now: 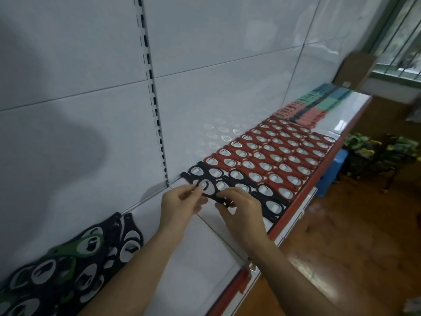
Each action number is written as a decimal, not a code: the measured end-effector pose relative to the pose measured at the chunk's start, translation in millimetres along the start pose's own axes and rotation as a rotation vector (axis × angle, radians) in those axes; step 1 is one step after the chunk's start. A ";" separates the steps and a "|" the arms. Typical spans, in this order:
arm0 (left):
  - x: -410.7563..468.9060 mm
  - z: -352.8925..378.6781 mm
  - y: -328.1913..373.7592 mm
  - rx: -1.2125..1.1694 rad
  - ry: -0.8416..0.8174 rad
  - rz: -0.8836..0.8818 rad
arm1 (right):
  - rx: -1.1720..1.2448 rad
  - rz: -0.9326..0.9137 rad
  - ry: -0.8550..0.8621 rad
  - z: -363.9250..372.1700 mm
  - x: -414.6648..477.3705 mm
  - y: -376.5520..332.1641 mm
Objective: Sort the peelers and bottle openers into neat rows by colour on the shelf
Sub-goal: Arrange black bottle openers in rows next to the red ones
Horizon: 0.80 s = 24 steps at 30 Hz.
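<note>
At far left on the shelf (193,258) lies a heap of black and green openers (68,263). Mid-shelf, the left hand (180,206) and right hand (241,208) each pinch an end of a black bottle opener (213,196) beside the black row (252,185); red rows (273,156) follow.

White shelf (193,258), red openers (273,153), black openers (265,190), peelers (312,111)
</note>
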<state>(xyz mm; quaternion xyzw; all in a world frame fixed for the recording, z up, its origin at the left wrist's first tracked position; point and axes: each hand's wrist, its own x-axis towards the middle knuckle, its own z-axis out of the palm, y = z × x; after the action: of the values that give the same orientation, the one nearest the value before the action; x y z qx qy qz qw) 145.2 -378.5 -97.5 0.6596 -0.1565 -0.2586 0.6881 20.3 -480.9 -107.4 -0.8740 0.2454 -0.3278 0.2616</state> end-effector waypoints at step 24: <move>42.5 -11.6 -42.2 1.131 -0.053 0.628 | -0.102 0.066 -0.164 -12.6 43.0 8.8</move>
<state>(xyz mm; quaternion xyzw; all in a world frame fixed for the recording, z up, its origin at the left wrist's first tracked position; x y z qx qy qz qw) 180.2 -392.6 -145.5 0.8366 -0.4710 0.0612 0.2730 37.9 -517.0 -85.5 -0.9015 0.2681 -0.2335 0.2468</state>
